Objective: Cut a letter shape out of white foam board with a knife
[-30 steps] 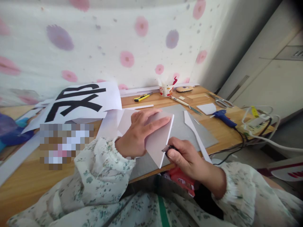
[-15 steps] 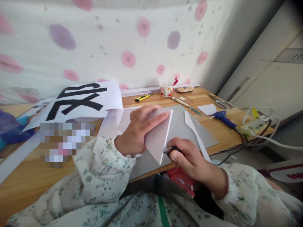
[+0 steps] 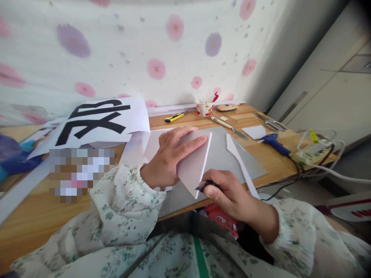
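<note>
1. Through the head view I take the grey mat (image 3: 220,150) as my landmark; it lies on the wooden table (image 3: 29,239); the white board (image 3: 193,168) is over its middle, tilted, with a long pale edge facing the mat's right side.
2. I have the left hand (image 3: 171,152) over the mat's left part, palm down on the board; its fingers are stretched and parted, the index tip near the far corner; the thumb is hidden, so I cannot tell whether it grips.
3. I have the right hand (image 3: 228,195) above the mat's near edge, curled closed around a dark cutter (image 3: 207,186); the blade overlaps the near end of the board's edge; I cannot tell whether it bites in.
4. On the mat's right side I see a narrow white strip (image 3: 237,156), jutting past the near edge; beyond the mat, a yellow knife (image 3: 176,117) and a paper cup (image 3: 204,109); right of it, a blue glue gun (image 3: 276,144); left of it, a printed sheet (image 3: 139,116).
</note>
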`<control>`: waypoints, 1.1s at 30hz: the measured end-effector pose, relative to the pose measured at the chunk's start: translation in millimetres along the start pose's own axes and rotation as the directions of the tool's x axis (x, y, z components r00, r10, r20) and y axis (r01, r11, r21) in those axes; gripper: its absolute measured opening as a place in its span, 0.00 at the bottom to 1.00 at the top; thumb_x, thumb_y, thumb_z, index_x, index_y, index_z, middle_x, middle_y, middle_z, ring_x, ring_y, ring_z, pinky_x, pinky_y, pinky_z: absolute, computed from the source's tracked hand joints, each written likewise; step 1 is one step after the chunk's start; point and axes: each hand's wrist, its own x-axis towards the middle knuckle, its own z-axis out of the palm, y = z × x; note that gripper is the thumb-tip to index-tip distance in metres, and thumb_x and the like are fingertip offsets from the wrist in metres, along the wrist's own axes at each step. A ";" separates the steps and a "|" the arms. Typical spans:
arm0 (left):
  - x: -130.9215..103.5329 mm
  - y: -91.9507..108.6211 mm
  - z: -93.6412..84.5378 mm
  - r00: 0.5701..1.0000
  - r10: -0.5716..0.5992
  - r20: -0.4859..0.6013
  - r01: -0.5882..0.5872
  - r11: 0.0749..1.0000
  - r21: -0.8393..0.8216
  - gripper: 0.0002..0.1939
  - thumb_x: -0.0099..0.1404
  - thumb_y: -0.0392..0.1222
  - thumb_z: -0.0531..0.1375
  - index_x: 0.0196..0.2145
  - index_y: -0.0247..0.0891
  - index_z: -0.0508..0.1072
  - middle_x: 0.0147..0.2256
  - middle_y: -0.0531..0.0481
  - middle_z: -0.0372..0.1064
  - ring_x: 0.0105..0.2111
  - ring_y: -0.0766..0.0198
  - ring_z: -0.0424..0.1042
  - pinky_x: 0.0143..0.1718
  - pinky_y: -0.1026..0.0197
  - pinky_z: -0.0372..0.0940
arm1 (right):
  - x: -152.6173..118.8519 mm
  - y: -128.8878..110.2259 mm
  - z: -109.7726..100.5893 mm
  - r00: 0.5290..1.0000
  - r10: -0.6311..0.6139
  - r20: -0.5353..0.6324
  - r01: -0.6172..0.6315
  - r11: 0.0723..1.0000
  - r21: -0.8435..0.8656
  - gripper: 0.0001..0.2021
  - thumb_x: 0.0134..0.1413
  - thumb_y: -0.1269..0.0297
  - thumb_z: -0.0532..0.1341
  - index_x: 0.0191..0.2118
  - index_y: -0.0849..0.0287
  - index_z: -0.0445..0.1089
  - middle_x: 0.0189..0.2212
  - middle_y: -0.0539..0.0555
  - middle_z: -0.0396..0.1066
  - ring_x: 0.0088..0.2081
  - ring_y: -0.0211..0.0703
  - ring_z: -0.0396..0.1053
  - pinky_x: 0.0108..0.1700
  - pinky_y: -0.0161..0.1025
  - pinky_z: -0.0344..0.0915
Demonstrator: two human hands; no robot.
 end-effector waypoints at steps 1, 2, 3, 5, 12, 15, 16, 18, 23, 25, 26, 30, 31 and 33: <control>-0.1 0.1 0.2 1.000 0.002 -0.002 -0.002 1.000 0.001 0.39 0.61 0.50 0.63 0.65 0.52 0.51 0.60 0.38 0.52 0.60 0.43 0.55 0.58 0.39 0.51 | 0.4 -0.1 -0.3 1.000 0.006 -0.007 -0.006 1.000 0.004 0.20 0.66 0.48 0.48 0.33 0.58 0.65 0.23 0.49 0.66 0.24 0.35 0.62 0.27 0.33 0.56; -0.1 0.1 0.4 1.000 0.002 -0.002 -0.002 1.000 0.000 0.39 0.61 0.50 0.63 0.65 0.52 0.51 0.60 0.38 0.52 0.60 0.44 0.55 0.58 0.39 0.51 | 0.6 -0.3 0.1 1.000 0.013 -0.005 -0.013 1.000 0.011 0.20 0.66 0.48 0.48 0.33 0.58 0.64 0.23 0.49 0.66 0.24 0.35 0.62 0.27 0.33 0.56; -0.3 -0.1 0.5 1.000 0.002 0.000 -0.002 1.000 -0.001 0.39 0.61 0.50 0.63 0.65 0.52 0.51 0.60 0.39 0.52 0.60 0.44 0.55 0.58 0.39 0.51 | 0.4 -0.4 1.3 1.000 0.018 0.008 -0.019 1.000 0.015 0.20 0.66 0.48 0.47 0.33 0.58 0.64 0.23 0.49 0.66 0.24 0.35 0.62 0.27 0.33 0.56; -0.6 -0.7 0.3 1.000 0.002 0.001 -0.002 1.000 -0.007 0.37 0.62 0.47 0.62 0.65 0.53 0.51 0.60 0.39 0.53 0.60 0.44 0.56 0.59 0.39 0.51 | -1.2 -0.6 6.0 0.998 0.013 0.067 -0.013 1.000 -0.003 0.22 0.66 0.47 0.46 0.33 0.58 0.65 0.23 0.49 0.66 0.24 0.36 0.62 0.28 0.34 0.56; -1.6 -2.3 -1.4 1.000 -0.007 -0.010 0.007 1.000 0.018 0.38 0.61 0.42 0.62 0.66 0.51 0.51 0.60 0.39 0.51 0.60 0.44 0.55 0.58 0.39 0.51 | -6.3 -1.7 12.7 0.986 -0.120 0.112 0.131 0.987 -0.097 0.25 0.66 0.44 0.43 0.30 0.58 0.64 0.20 0.50 0.65 0.24 0.38 0.61 0.28 0.35 0.55; -1.0 -1.2 -0.9 1.000 0.007 -0.007 -0.006 1.000 0.025 0.38 0.62 0.42 0.62 0.65 0.51 0.51 0.60 0.38 0.52 0.60 0.44 0.55 0.58 0.39 0.51 | -2.6 -2.5 4.1 0.998 -0.070 0.005 0.070 0.996 -0.047 0.21 0.66 0.47 0.46 0.32 0.57 0.64 0.22 0.50 0.66 0.24 0.37 0.63 0.28 0.34 0.56; -0.7 -0.7 -0.6 1.000 0.010 -0.008 -0.010 1.000 0.023 0.38 0.62 0.43 0.62 0.65 0.51 0.51 0.60 0.38 0.52 0.60 0.44 0.55 0.58 0.39 0.51 | -1.1 -2.8 1.4 0.999 -0.037 -0.031 0.036 0.999 -0.031 0.20 0.66 0.48 0.47 0.33 0.57 0.64 0.22 0.49 0.65 0.24 0.37 0.63 0.27 0.34 0.56; -0.1 0.3 0.0 1.000 0.006 -0.003 -0.006 1.000 0.017 0.37 0.62 0.44 0.62 0.65 0.52 0.52 0.60 0.39 0.52 0.60 0.44 0.55 0.58 0.39 0.51 | 1.4 -3.2 -2.6 0.997 0.018 -0.081 -0.018 1.000 -0.003 0.18 0.67 0.50 0.48 0.33 0.58 0.63 0.21 0.47 0.63 0.22 0.35 0.61 0.26 0.33 0.56; 0.0 1.8 1.2 1.000 0.021 0.011 -0.021 1.000 0.019 0.35 0.62 0.45 0.62 0.64 0.50 0.54 0.59 0.38 0.53 0.59 0.44 0.56 0.58 0.40 0.51 | 1.0 -1.5 -3.6 0.996 0.037 -0.075 -0.034 0.998 0.044 0.19 0.66 0.49 0.48 0.32 0.58 0.62 0.20 0.45 0.58 0.20 0.33 0.56 0.24 0.32 0.54; -0.5 1.5 1.3 1.000 0.025 0.015 -0.025 0.999 0.027 0.34 0.62 0.43 0.62 0.64 0.50 0.54 0.59 0.38 0.54 0.59 0.45 0.56 0.58 0.41 0.51 | -1.3 0.1 -0.6 0.999 0.032 -0.040 -0.030 0.999 0.046 0.20 0.66 0.48 0.47 0.31 0.58 0.62 0.20 0.46 0.59 0.21 0.33 0.56 0.24 0.32 0.53; -0.9 1.2 1.1 1.000 0.018 0.017 -0.019 0.999 0.030 0.34 0.62 0.43 0.61 0.64 0.50 0.54 0.59 0.38 0.54 0.59 0.45 0.56 0.58 0.41 0.51 | -2.7 0.7 1.8 1.000 0.029 -0.010 -0.028 0.999 0.033 0.21 0.66 0.47 0.47 0.31 0.58 0.62 0.20 0.46 0.60 0.22 0.34 0.58 0.25 0.32 0.54; -1.7 -0.2 -0.3 1.000 -0.005 0.015 0.004 0.999 0.045 0.37 0.62 0.42 0.61 0.65 0.50 0.51 0.61 0.39 0.52 0.60 0.45 0.55 0.59 0.41 0.50 | -7.0 0.7 13.5 0.988 -0.015 0.152 0.026 0.997 -0.070 0.25 0.66 0.45 0.43 0.32 0.59 0.65 0.23 0.51 0.65 0.25 0.38 0.62 0.30 0.35 0.57; -1.7 -0.2 -0.7 1.000 -0.004 0.018 0.003 0.999 0.051 0.38 0.62 0.41 0.61 0.66 0.51 0.50 0.61 0.39 0.51 0.60 0.45 0.54 0.59 0.41 0.50 | -7.7 0.2 15.4 0.985 -0.035 0.169 0.049 0.995 -0.082 0.26 0.66 0.44 0.42 0.31 0.59 0.65 0.23 0.52 0.65 0.25 0.39 0.62 0.31 0.36 0.57; -1.6 -0.1 -1.3 1.000 -0.004 0.027 0.003 0.998 0.069 0.38 0.62 0.40 0.61 0.66 0.52 0.50 0.61 0.40 0.51 0.61 0.45 0.54 0.59 0.42 0.49 | -8.6 -0.5 15.6 0.982 -0.099 0.161 0.109 0.992 -0.056 0.26 0.65 0.44 0.42 0.30 0.58 0.65 0.21 0.51 0.64 0.25 0.39 0.60 0.30 0.37 0.57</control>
